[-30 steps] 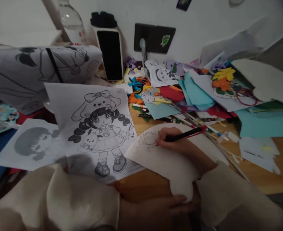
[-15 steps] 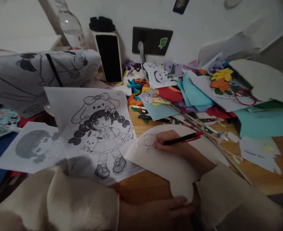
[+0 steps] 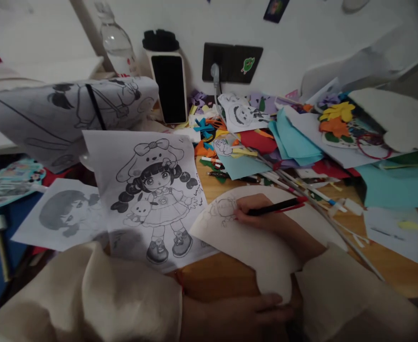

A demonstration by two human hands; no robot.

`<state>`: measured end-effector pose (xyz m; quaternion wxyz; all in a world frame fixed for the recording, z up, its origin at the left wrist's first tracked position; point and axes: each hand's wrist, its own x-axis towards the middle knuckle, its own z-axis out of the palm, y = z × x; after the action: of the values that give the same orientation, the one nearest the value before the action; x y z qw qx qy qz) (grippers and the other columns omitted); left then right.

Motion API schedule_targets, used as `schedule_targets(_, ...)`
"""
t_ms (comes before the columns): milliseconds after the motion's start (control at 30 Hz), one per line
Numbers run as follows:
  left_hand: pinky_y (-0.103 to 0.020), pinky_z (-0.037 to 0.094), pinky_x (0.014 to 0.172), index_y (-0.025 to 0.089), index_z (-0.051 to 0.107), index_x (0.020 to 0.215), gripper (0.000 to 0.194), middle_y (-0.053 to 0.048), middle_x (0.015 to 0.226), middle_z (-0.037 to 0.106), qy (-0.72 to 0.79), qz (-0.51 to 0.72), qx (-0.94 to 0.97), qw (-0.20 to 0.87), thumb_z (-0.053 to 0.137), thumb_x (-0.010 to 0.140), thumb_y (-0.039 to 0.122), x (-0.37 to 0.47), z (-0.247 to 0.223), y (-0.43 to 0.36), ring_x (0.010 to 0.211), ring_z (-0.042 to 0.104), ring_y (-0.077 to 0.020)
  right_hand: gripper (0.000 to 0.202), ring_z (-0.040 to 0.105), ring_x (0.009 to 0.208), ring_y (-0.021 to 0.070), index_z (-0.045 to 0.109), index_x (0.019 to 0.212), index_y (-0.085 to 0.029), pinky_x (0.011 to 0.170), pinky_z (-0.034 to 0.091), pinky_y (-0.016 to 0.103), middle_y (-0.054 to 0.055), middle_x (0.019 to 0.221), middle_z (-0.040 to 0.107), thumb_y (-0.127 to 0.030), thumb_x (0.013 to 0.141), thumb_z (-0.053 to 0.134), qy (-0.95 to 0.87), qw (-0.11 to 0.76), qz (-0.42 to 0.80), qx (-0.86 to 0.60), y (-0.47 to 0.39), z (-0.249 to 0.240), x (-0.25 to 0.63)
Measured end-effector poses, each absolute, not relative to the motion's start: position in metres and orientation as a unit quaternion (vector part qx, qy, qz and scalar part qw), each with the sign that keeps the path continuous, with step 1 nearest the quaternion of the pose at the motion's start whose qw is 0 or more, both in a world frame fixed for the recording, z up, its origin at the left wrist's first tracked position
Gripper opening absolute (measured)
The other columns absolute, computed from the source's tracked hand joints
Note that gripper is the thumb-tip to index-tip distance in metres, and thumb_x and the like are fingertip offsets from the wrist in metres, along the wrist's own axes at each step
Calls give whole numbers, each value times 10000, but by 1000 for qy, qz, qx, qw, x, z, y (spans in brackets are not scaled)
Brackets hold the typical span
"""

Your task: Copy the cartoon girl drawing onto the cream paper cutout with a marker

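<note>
My right hand (image 3: 256,211) is closed around a black pen with a red end (image 3: 278,206), its tip side down on a curved white paper cutout (image 3: 240,242). Faint sketched lines show on the cutout just left of my fingers. My left hand (image 3: 247,308) lies at the bottom, fingers stretched out and touching the narrow lower end of the cutout. Left of the cutout is a sheet with a drawn girl (image 3: 162,199) in a dog-eared hat, its right edge close to the cutout's left tip.
A smaller portrait sheet (image 3: 66,213) lies at left. Behind stand a bottle (image 3: 118,47), a phone (image 3: 169,88) against a black-lidded cup (image 3: 161,40), and a wall socket (image 3: 232,61). Coloured scraps, teal paper (image 3: 397,183) and a thin grey rod (image 3: 344,237) fill the right.
The whole view has shifted, so things appear slightly further right. My right hand keeps its grip on the pen, and my left hand stays on the cutout's lower end.
</note>
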<state>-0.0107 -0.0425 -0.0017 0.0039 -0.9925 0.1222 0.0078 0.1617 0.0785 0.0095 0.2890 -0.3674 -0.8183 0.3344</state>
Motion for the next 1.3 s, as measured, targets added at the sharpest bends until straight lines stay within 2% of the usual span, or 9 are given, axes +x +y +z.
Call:
schedule_targets(200, -418, 130, 1178, 396, 694, 749, 133, 139, 963, 669, 133, -28, -991, 2, 568, 724, 364, -11, 1, -37, 1359, 264, -219, 343, 263, 490, 75, 272, 530, -181, 476, 230, 246, -52, 509, 283, -112, 776, 501, -819, 284, 331, -372, 79, 8, 162)
schedule_targets(400, -415, 143, 1172, 363, 704, 771, 146, 123, 907, 676, 123, -38, -992, -1, 570, 718, 335, -8, -12, -43, 1354, 272, -214, 326, 283, 496, 74, 265, 545, -189, 475, 230, 240, -49, 527, 298, -118, 779, 481, -811, 269, 345, -388, 79, 13, 161)
schedule_targets(500, -399, 159, 1170, 382, 699, 757, 131, 130, 908, 676, 127, -32, -991, 3, 577, 713, 366, -7, -12, -43, 1351, 280, -199, 335, 276, 489, 72, 270, 533, -188, 469, 226, 231, -57, 520, 285, -126, 770, 498, -811, 270, 344, -388, 79, 14, 161)
schedule_targets(600, -401, 139, 1177, 413, 691, 785, 154, 133, 957, 669, 125, -30, -992, 11, 553, 736, 361, -8, -9, -42, 1354, 276, -187, 325, 280, 489, 71, 285, 534, -186, 471, 229, 228, -61, 518, 288, -132, 772, 501, -811, 271, 341, -390, 78, 13, 161)
schedule_targets(733, -411, 126, 1183, 387, 698, 780, 138, 116, 1027, 653, 111, -17, -994, 10, 581, 724, 342, -8, -12, -46, 1368, 245, -192, 314, 301, 505, 72, 296, 547, -182, 482, 233, 231, -56, 534, 311, -139, 780, 502, -812, 265, 343, -391, 77, 12, 162)
schedule_targets(867, -415, 139, 1182, 358, 702, 766, 143, 105, 992, 667, 124, -36, -991, -14, 572, 721, 322, -7, -17, -46, 1359, 266, -201, 329, 283, 510, 73, 265, 545, -185, 481, 218, 238, -54, 537, 280, -114, 764, 500, -813, 265, 343, -390, 77, 12, 162)
schedule_targets(1000, -400, 154, 1179, 383, 695, 761, 121, 129, 949, 669, 123, -38, -992, 0, 586, 716, 357, -8, -13, -43, 1347, 290, -182, 334, 282, 506, 72, 261, 546, -185, 481, 223, 238, -53, 537, 281, -113, 773, 495, -813, 268, 347, -382, 78, 11, 162)
schedule_targets(1200, -415, 116, 1187, 432, 682, 811, 158, 194, 1006, 644, 116, -10, -993, 27, 549, 752, 370, -9, -8, -44, 1374, 224, -200, 311, 318, 496, 75, 293, 547, -189, 477, 246, 240, -48, 522, 332, -113, 778, 487, -814, 274, 349, -375, 79, 8, 163)
schedule_targets(1300, -431, 102, 1187, 415, 686, 803, 164, 158, 1008, 652, 127, -17, -992, 15, 536, 757, 369, -9, -8, -44, 1370, 237, -205, 322, 304, 487, 76, 287, 535, -190, 476, 242, 247, -47, 511, 326, -121, 779, 487, -816, 277, 340, -376, 79, 9, 163)
